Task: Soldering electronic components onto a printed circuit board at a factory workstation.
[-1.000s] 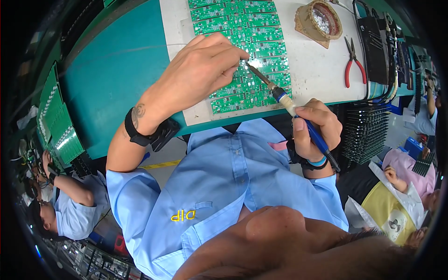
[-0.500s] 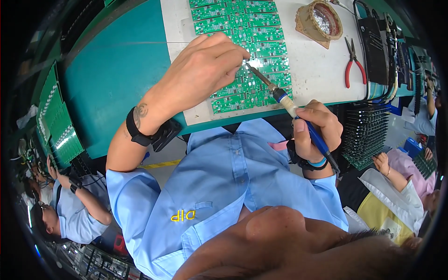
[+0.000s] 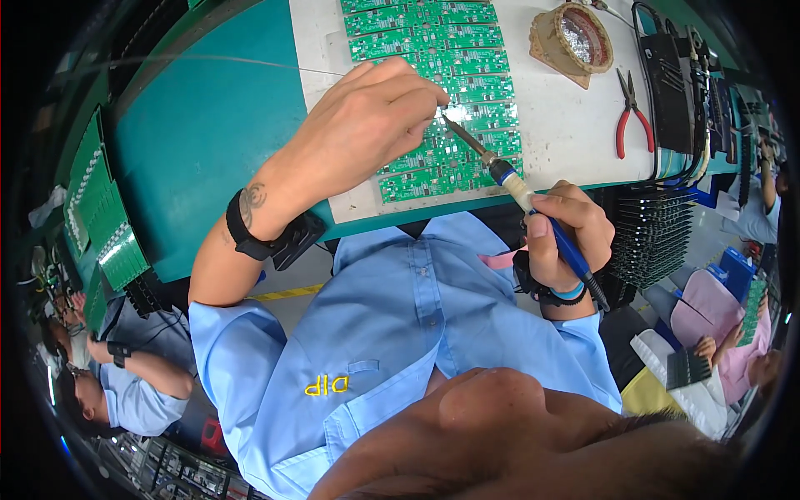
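Note:
My right hand (image 3: 573,237) grips a blue-handled soldering iron (image 3: 518,193). The iron slants up and left, its tip at a green circuit board panel (image 3: 471,87) with rows of small parts. Over the panel's left side, my left hand (image 3: 379,121) is closed in a pinch on a thin solder wire (image 3: 250,62), which trails off leftward. The pinching fingertips sit close above the iron's tip. My left hand hides part of the board, and the exact spot where tip and wire meet is too small to make out.
Right of the panel stand a round tip-cleaning pot (image 3: 572,40) and red-handled pliers (image 3: 633,117). Beyond them is a black tool holder (image 3: 669,87) with cables. Stacked boards (image 3: 654,237) lie below right; more green boards (image 3: 117,250) stand at left. Co-workers (image 3: 137,379) sit on both sides.
My hands and the iron have barely shifted. The wire's trailing length has swung a little. At right, a co-worker has moved and now holds a board; the left co-worker's arm has lowered.

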{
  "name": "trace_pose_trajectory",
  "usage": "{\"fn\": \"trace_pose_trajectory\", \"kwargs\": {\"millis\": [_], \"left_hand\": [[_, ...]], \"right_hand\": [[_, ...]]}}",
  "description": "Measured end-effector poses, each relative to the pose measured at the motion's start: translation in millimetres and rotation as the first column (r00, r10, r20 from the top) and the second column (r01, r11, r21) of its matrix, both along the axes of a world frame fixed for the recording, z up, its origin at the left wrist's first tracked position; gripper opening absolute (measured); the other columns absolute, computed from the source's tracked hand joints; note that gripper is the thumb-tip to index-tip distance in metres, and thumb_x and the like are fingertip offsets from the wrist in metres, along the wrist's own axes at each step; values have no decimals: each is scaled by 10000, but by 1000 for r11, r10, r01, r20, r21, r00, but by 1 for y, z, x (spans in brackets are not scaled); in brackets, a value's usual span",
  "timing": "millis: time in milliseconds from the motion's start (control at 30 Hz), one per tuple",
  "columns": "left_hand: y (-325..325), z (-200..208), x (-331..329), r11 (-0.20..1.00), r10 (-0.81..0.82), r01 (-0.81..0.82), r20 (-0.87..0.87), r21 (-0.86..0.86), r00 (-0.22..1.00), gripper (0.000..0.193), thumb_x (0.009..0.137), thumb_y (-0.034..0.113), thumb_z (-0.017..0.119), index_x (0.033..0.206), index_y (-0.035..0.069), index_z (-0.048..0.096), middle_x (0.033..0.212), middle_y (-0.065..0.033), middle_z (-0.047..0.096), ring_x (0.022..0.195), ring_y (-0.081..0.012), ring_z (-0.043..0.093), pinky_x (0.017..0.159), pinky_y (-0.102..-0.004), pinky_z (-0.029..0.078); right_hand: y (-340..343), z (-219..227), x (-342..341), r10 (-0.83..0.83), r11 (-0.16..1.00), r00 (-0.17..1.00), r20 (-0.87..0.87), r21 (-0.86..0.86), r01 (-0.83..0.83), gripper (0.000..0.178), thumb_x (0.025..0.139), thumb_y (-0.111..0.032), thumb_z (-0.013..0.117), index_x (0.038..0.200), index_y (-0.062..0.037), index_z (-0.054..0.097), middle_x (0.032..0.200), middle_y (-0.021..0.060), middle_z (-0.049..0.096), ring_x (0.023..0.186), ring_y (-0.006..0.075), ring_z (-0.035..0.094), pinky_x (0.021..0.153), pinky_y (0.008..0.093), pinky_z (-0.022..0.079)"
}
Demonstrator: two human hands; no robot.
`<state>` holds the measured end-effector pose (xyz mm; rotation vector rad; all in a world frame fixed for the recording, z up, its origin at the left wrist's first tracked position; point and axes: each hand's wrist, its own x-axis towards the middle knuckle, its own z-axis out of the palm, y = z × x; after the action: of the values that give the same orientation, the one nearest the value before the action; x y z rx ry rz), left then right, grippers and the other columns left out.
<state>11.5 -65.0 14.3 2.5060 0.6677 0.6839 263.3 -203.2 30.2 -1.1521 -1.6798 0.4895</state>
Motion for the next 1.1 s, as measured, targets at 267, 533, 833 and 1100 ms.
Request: {"fn": "trace_pose_trajectory", "kwargs": {"millis": [267, 533, 833, 1100], "left_hand": [[0, 1, 0, 1000, 14, -15, -12, -10, 1000, 158, 831, 23, 750, 973, 30, 681, 1056, -47, 730, 1042, -247, 652, 920, -385, 530], [3, 5, 2, 994, 101, -104, 67, 41, 993, 151, 837, 12, 745, 949, 25, 645, 995, -68, 704, 920, -282, 656, 822, -401, 545], [6, 1, 5, 989, 145, -140, 162, -38, 976, 186, 828, -21, 733, 987, 25, 648, 913, -84, 658, 867, -288, 637, 787, -387, 551], [9, 0, 5, 996, 78, -80, 68, 38, 995, 201, 816, -21, 730, 1003, 25, 672, 879, -71, 668, 877, -257, 638, 794, -382, 556]], "right_hand": [[0, 2, 4, 3, 1000, 1000, -8, 11, -3, 153, 833, -4, 730, 958, 42, 654, 713, 151, 684, 539, 208, 632, 492, 296, 471], [1, 7, 9, -12, 1000, 1000, -28, -24, 11, 154, 836, 24, 708, 977, 44, 649, 731, 158, 687, 539, 186, 613, 505, 278, 464], [7, 5, 3, -50, 998, 999, -13, -50, 49, 149, 918, -24, 668, 998, 96, 635, 718, 130, 636, 610, 170, 577, 585, 281, 433], [12, 2, 6, -23, 999, 1000, 3, -43, 23, 167, 823, 41, 706, 980, 36, 653, 760, 157, 697, 570, 184, 630, 537, 281, 491]]}}
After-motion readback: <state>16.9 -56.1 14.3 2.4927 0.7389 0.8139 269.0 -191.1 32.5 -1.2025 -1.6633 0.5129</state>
